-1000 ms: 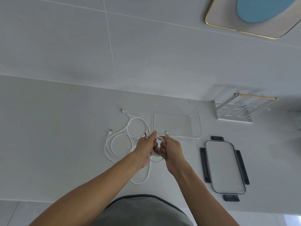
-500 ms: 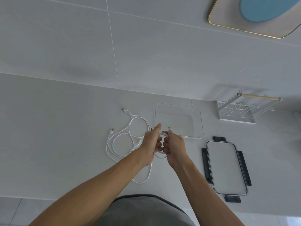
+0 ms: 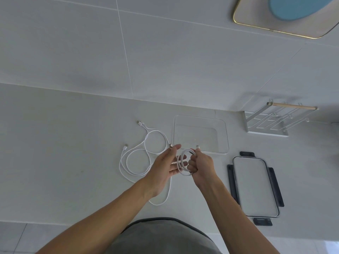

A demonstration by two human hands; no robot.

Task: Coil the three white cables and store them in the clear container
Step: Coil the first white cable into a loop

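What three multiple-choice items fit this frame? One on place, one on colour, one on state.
1. Where does the lid lie relative to the clear container?
A. On top of it
B. On the counter, nearer the person and to the right
C. Left of the loose cables

2. What colour are the lid's clips?
A. Black
B. White
C. Blue

3. What is the state of the coiled cable?
A. Inside the container
B. Flat on the counter
C. Held up by the right hand

Key: 1 B, the lid rests apart from the container on the counter. 2 A, dark tabs show on its edges. 3 C, the right fingers curl round the loops while the left hand is spread beside them; loose cables lie on the counter.
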